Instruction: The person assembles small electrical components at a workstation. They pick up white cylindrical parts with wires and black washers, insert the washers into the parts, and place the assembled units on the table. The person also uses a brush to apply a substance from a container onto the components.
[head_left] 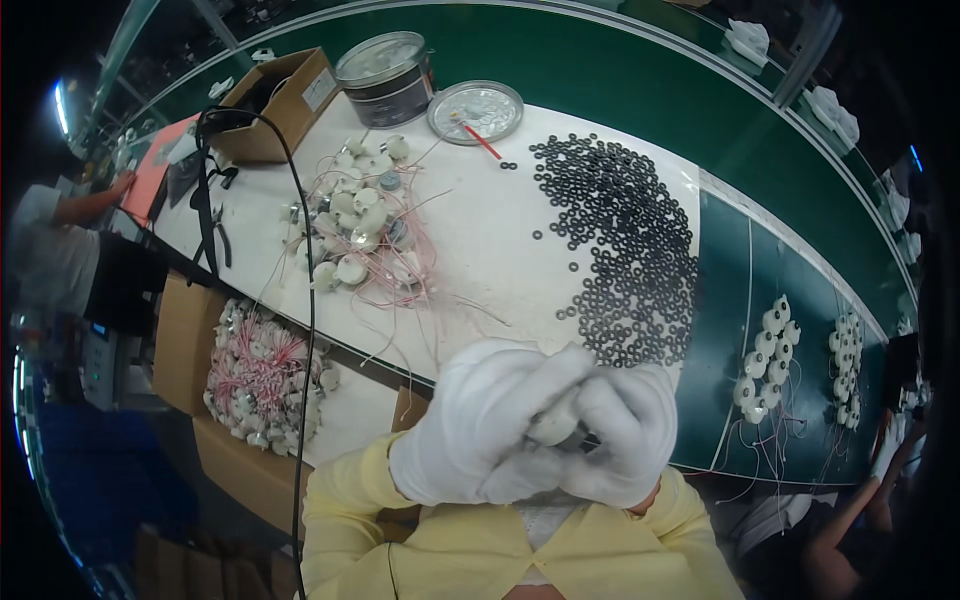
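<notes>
Both my hands wear white gloves and meet close to my chest at the table's near edge. My left hand (480, 420) and my right hand (630, 425) are closed around a small white rounded part (555, 426) with some grey metal showing. It looks like one of the small wired motors (365, 215) heaped on the table at the left, with pink and white leads. Gloved fingers cover most of the held part. Beyond my right hand, many small black rings (610, 215) lie spread on the white table top (480, 230).
A round tin lid (480, 95) holds a red stick, beside a metal pail (385, 85) and a cardboard box (285, 100). Pliers (222, 240) lie left. A carton (190, 350) of wired motors stands below. Grouped white motors (770, 350) sit right; a black cable (308, 330) hangs across. People work on both sides.
</notes>
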